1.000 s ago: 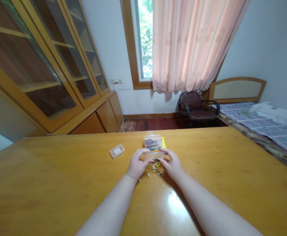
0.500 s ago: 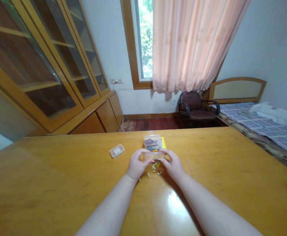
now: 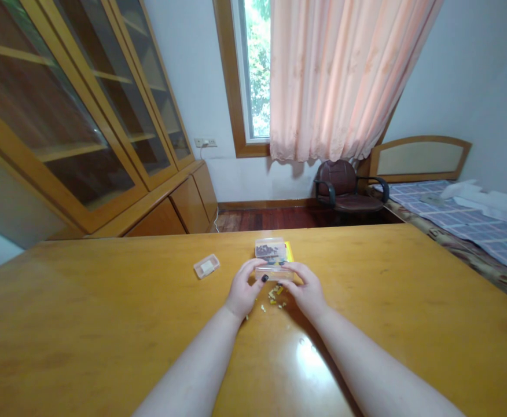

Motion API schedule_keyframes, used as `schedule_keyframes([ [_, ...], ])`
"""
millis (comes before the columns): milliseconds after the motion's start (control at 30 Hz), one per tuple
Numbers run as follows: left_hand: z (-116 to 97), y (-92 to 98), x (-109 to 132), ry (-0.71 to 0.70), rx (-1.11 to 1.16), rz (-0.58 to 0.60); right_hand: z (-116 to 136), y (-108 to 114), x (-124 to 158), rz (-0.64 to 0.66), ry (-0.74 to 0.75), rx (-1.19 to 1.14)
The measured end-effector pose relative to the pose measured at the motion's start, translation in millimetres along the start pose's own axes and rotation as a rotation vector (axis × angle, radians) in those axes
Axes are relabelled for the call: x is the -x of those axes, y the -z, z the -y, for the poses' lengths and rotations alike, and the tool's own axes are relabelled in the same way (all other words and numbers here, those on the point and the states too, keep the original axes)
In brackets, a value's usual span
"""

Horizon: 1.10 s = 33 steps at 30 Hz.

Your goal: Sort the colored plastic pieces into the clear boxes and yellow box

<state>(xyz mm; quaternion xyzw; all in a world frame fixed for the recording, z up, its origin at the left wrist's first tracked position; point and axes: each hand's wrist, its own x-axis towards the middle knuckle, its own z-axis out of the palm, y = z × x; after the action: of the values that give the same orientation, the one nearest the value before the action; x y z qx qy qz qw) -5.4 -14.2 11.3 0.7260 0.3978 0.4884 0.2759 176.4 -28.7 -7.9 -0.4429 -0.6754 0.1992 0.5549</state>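
Note:
A small clear plastic box [image 3: 274, 274] is held between my two hands. My left hand [image 3: 243, 291] grips its left end, with the thumb on the near side. At the opposite end my right hand [image 3: 306, 289] has its fingers curled over the top and the thumb low on the near edge. Just beyond stands another clear box [image 3: 269, 250] with many small dark pieces in it. Something flat and yellow [image 3: 290, 252] shows at its right side. Small pale and yellow pieces [image 3: 273, 295] are scattered on the table below my hands.
Left of my hands, a shallow clear container [image 3: 207, 266] with a white piece in it lies on the wooden table [image 3: 106, 324]. Past the far table edge stand a dark red armchair [image 3: 342, 185] and a bed [image 3: 466, 202]. Glass-door cabinets [image 3: 75, 116] line the left.
The box between my hands has tilted slightly, and its near side looks narrower. My left thumb has shifted up a little on it. The scattered pieces have stayed in place.

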Motion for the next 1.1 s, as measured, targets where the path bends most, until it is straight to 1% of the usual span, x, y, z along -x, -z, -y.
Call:
schedule_keyframes([
  [100, -3, 2.0, -1, 0.013, -0.014, 0.033, 1, 1, -1, 0.041, 0.039, -0.007],
  [167, -3, 1.3, -2, 0.029, -0.022, -0.014, 2, 2, -1, 0.067, 0.058, -0.014],
  [233, -1, -1.0, -1, 0.051, -0.016, -0.094, 4, 2, -2, 0.096, 0.053, -0.026],
  [300, 3, -3.7, -1, 0.089, 0.01, -0.14, 7, 2, -2, 0.12, 0.005, -0.044],
  [400, 8, -5.4, 0, 0.129, 0.027, -0.173, 10, 0, -2, 0.142, -0.083, -0.061],
  [500, 9, -1.7, 0, 0.083, -0.016, -0.24, 11, -2, -2, 0.147, -0.132, -0.05],
  [533, 7, 0.5, -1, 0.05, -0.041, -0.233, 11, -3, -1, 0.145, -0.151, -0.048],
  [567, 5, 2.9, -2, 0.012, -0.072, -0.194, 11, -3, -1, 0.14, -0.17, -0.047],
  [667, -2, 9.9, -1, -0.108, -0.191, 0.042, 10, -2, 0, 0.11, -0.166, -0.052],
  [700, -4, 12.0, 0, -0.144, -0.238, 0.087, 9, -1, 0, 0.097, -0.144, -0.062],
  [733, -5, 14.2, 1, -0.179, -0.287, 0.082, 9, 0, 1, 0.083, -0.117, -0.078],
  [767, -5, 16.5, 3, -0.213, -0.338, 0.016, 9, 2, 1, 0.07, -0.094, -0.099],
  [800, -4, 19.3, 5, -0.242, -0.388, -0.097, 9, 3, 1, 0.057, -0.08, -0.12],
  [867, 1, 26.1, 6, -0.246, -0.475, -0.388, 9, 4, 0, 0.03, -0.079, -0.156],
  [900, 4, 30.1, 6, -0.212, -0.514, -0.509, 9, 5, 0, 0.019, -0.086, -0.168],
  [933, 7, 34.2, 4, -0.159, -0.551, -0.593, 9, 5, 0, 0.01, -0.095, -0.179],
  [967, 10, 38.1, 1, -0.103, -0.596, -0.628, 8, 4, 0, 0.005, -0.105, -0.191],
  [1000, 12, 41.2, -2, -0.052, -0.648, -0.608, 8, 4, 0, 0.002, -0.112, -0.202],
  [1033, 14, 43.4, -5, -0.012, -0.704, -0.537, 7, 3, 1, 0.003, -0.118, -0.21],
  [1100, 17, 44.1, -10, 0.053, -0.797, -0.346, 6, 2, 1, 0.01, -0.125, -0.216],
])
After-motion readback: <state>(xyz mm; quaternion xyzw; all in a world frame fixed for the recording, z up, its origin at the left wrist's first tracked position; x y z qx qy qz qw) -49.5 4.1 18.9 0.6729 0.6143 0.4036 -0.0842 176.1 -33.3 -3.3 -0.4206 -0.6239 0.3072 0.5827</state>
